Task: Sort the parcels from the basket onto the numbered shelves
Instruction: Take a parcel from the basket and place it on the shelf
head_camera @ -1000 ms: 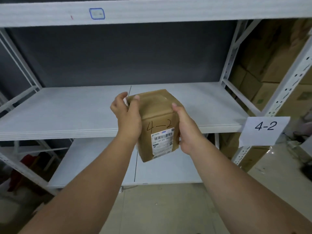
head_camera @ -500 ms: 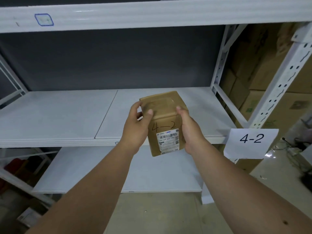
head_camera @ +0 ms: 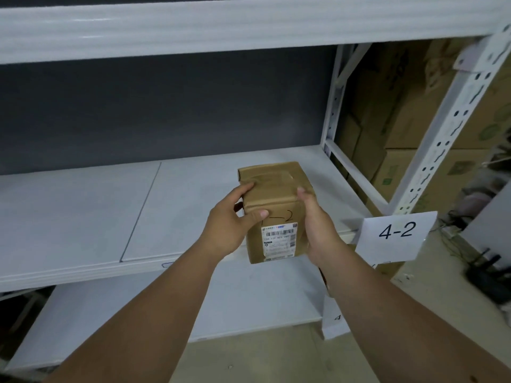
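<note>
Both hands, the left hand and right hand, clasp the small brown parcel by its sides over the front edge of the shelf tagged 4-2; it looks light, stiff-cornered, its taped wrap perhaps slick.

Parcel between both hands — over shelf

Bare forearms, no sleeves, unadorned hands
</note>
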